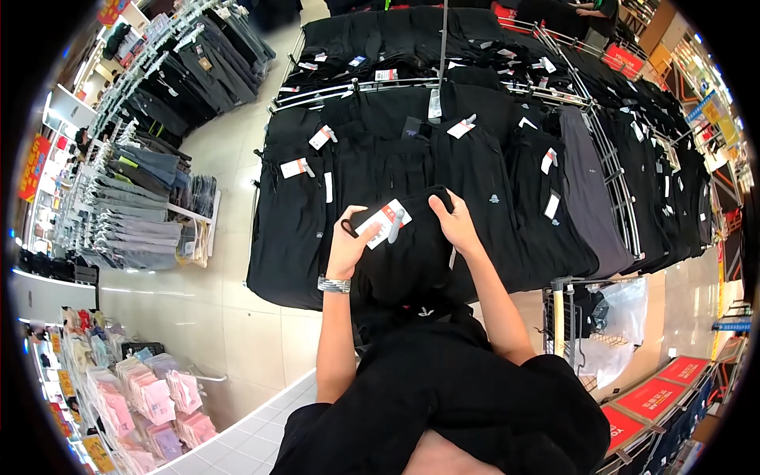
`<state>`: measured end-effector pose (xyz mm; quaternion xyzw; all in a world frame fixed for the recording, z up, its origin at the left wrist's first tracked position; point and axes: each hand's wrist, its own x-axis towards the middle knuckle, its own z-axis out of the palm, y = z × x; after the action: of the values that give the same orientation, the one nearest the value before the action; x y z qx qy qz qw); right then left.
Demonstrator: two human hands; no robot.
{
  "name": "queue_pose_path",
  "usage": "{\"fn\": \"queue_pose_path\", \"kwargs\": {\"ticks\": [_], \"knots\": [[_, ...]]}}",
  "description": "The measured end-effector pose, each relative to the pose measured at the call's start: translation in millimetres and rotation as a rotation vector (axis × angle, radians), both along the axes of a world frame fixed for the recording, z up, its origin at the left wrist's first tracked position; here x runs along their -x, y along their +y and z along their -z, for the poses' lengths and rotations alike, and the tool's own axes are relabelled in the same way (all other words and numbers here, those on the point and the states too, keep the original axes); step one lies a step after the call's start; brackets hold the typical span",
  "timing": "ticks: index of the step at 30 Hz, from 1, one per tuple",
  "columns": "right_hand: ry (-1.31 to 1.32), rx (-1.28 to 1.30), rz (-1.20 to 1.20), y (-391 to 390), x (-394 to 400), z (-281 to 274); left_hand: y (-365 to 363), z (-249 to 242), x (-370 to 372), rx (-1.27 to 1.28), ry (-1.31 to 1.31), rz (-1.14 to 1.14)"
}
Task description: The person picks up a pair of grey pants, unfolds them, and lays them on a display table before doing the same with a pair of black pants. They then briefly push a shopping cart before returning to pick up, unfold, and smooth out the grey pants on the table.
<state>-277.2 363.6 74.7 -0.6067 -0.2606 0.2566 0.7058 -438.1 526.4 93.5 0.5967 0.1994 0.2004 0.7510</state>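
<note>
A black garment [408, 265] hangs between my two hands in front of my chest. My left hand [348, 237] grips its upper left edge, the thumb beside a white and red price tag [378, 225] with a grey security tag [396, 226] on it. At the upper right edge, my right hand [455, 220] is closed on the cloth, thumb on top. Folded black trousers [293, 222] lie in rows on the rack just beyond the garment, several with white and red tags.
Dark grey trousers [598, 198] lie at the rack's right. A metal cart [558, 317] with a clear plastic bag [621, 317] stands at my right. Hanging clothes [134, 206] and pink packs [146, 392] line the left. Another person's arm [590, 11] shows at the top right.
</note>
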Motion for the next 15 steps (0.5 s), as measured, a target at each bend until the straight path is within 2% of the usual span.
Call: {"fn": "queue_pose_path", "kwargs": {"ticks": [4,6,8,12,14,15], "knots": [[-0.103,0.069,0.090,-3.6,-2.8,7.0,-3.3,-8.0,-1.1,-0.076,0.015,-0.039],[-0.147,0.119,0.128,-5.3,-7.7,13.0,-3.3,-10.4,-1.2,-0.193,0.008,-0.055],[-0.319,0.167,0.195,-7.8,-9.1,19.0,-3.9,-11.4,-1.1,-0.218,-0.007,-0.069],[-0.305,0.117,0.204,-10.1,-8.0,9.4,-3.6,-12.8,-0.4,-0.241,-0.007,-0.060],[-0.017,0.163,-0.027,-16.2,-8.8,-0.7,-1.8,-17.3,2.5,-0.265,0.005,-0.047],[-0.013,0.159,-0.024,-15.2,-8.7,4.9,-0.5,-23.7,4.9,-0.283,0.068,0.004]]}}
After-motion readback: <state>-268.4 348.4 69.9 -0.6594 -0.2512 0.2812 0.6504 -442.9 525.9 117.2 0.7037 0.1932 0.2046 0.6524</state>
